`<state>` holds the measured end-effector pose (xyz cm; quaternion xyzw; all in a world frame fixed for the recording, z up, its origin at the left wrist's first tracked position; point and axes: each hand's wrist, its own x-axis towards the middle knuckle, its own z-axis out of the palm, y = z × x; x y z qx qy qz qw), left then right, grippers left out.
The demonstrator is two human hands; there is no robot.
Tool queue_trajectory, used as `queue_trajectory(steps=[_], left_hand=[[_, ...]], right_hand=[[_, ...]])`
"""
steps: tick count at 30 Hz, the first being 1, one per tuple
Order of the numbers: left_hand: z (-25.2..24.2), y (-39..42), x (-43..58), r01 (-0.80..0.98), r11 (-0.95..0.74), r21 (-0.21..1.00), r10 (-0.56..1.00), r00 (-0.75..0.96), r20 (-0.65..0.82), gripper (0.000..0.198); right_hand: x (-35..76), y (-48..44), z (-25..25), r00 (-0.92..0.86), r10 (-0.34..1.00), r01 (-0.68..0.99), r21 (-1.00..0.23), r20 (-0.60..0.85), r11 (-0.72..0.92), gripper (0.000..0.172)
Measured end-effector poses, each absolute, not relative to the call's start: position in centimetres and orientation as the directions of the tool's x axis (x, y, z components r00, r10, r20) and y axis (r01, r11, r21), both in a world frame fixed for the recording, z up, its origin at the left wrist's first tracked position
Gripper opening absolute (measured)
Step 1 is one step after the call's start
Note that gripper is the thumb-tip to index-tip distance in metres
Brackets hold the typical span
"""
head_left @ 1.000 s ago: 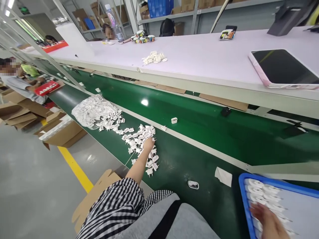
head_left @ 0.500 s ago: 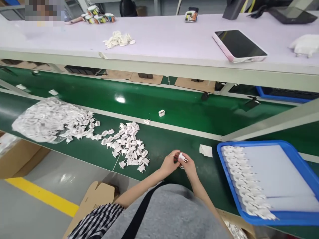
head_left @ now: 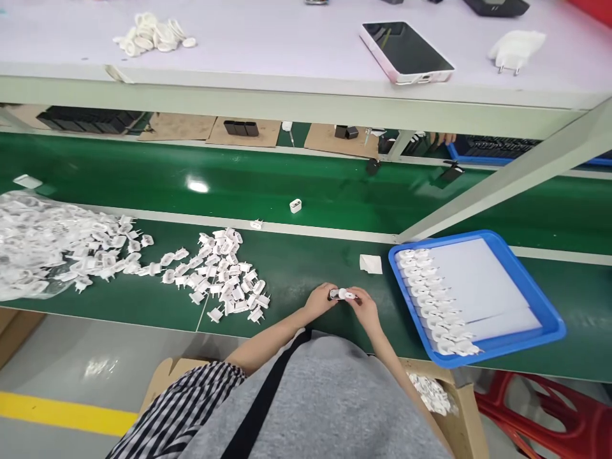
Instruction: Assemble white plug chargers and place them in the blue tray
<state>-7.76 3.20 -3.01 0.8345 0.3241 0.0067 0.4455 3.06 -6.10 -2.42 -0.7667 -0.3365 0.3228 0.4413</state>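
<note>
So my green bench (head_left: 306, 268) takes up most of the view. Blue tray (head_left: 523, 285) sits off to my right, white plugs (head_left: 437, 306) lined up down its left side. Way over left there's a plastic bag (head_left: 33, 248) of white parts, then a loose pile (head_left: 233, 280) nearer me. Phone (head_left: 406, 54) is up on the shelf. My left hand (head_left: 319, 301) has its fingers closed on a white shell (head_left: 335, 294), right hand (head_left: 366, 307) is pinching a white plug piece (head_left: 350, 295) right up against it. Can't tell if they're joined.
</note>
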Motion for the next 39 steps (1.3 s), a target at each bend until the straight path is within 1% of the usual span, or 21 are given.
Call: queue_trajectory(steps=[1,3,5,7,9,12,14,16,19,21,23,26,32,39], left_hand=[[-3.0,3.2,-7.8,0.527,-0.403,0.748,0.55,0.793,-0.262,0.024],[-3.1,3.2,-7.8,0.519,-0.424,0.742,0.56,0.794,-0.235,0.024],[-3.2,3.1,-8.0,0.515,-0.449,0.73,0.567,0.796,-0.212,0.024],[-3.4,3.1,-8.2,0.512,-0.478,0.714,0.562,0.803,-0.2,0.023],[-3.6,3.1,-8.4,0.509,-0.513,0.691,0.543,0.816,-0.198,0.022],[-3.4,3.0,-8.5,0.52,-0.585,0.622,0.524,0.828,-0.199,0.024],[-3.0,2.9,-8.3,0.546,-0.639,0.542,0.52,0.826,-0.218,0.027],[-2.5,2.7,-7.9,0.585,-0.681,0.441,0.521,0.81,-0.27,0.028],[-1.9,2.5,-6.8,0.616,-0.725,0.308,0.511,0.781,-0.36,0.024],[-1.7,2.5,-6.1,0.601,-0.75,0.276,0.482,0.782,-0.396,0.022],[-1.7,2.6,-5.8,0.574,-0.77,0.28,0.446,0.797,-0.408,0.021],[-2.0,2.7,-6.0,0.54,-0.792,0.285,0.418,0.819,-0.392,0.021],[-2.7,3.1,-7.4,0.435,-0.842,0.32,0.345,0.889,-0.301,0.022],[-2.8,3.7,-7.1,0.379,-0.876,0.299,0.278,0.902,-0.33,0.02]], right_hand=[[2.9,-6.1,-2.6,0.54,0.828,0.343,-0.859,-0.151,-0.38,0.018],[2.5,-5.9,-2.8,0.473,0.875,0.522,-0.768,-0.103,-0.373,0.019],[2.1,-5.6,-2.8,0.427,0.9,0.649,-0.664,-0.084,-0.37,0.021],[1.9,-5.3,-2.8,0.397,0.915,0.732,-0.576,-0.075,-0.364,0.022],[1.9,-5.1,-2.7,0.363,0.928,0.783,-0.512,-0.082,-0.352,0.023],[2.3,-4.9,-2.6,0.308,0.939,0.827,-0.445,-0.152,-0.343,0.027],[2.7,-4.6,-2.4,0.271,0.938,0.851,-0.401,-0.217,-0.339,0.031],[3.1,-4.1,-1.9,0.226,0.932,0.879,-0.354,-0.283,-0.32,0.033],[3.4,-3.1,-1.0,0.135,0.912,0.932,-0.263,-0.388,-0.25,0.029],[3.5,-2.4,-0.4,0.095,0.894,0.963,-0.186,-0.439,-0.193,0.026],[3.4,-2.1,0.0,0.071,0.891,0.98,-0.134,-0.449,-0.146,0.025],[3.5,-2.1,0.0,0.027,0.907,0.985,-0.143,-0.42,-0.095,0.027],[4.5,-3.1,-0.7,-0.057,0.916,0.965,-0.257,-0.396,-0.051,0.029],[5.1,-3.5,-1.5,-0.06,0.926,0.919,-0.382,-0.372,-0.094,0.029]])
